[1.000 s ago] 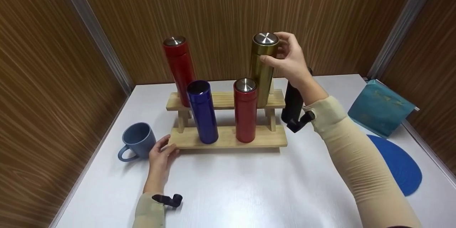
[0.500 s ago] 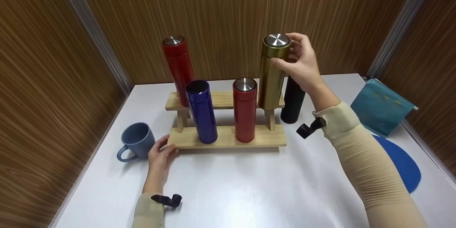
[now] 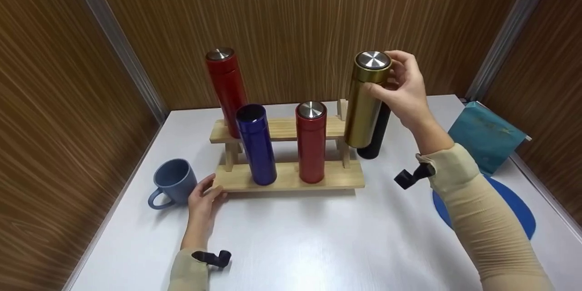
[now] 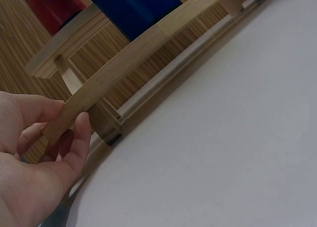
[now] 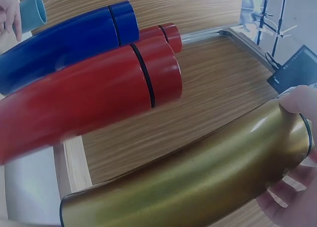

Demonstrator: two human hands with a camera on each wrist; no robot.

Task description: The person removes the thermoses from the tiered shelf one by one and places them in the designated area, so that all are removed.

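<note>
My right hand [image 3: 407, 88] is raised, fingers wrapped round the cap end of the gold flask [image 3: 365, 100], which hangs slightly tilted just off the right end of the wooden rack [image 3: 291, 175], in front of the black flask [image 3: 376, 138]. My left hand [image 3: 203, 196] lies on the table, pinching the rack's lower-left corner, beside the blue mug [image 3: 173, 181]. Since a second ago, the gold flask has left the rack's upper shelf and moved right. Bare white table [image 3: 318, 236] lies open in front of the rack.
</note>
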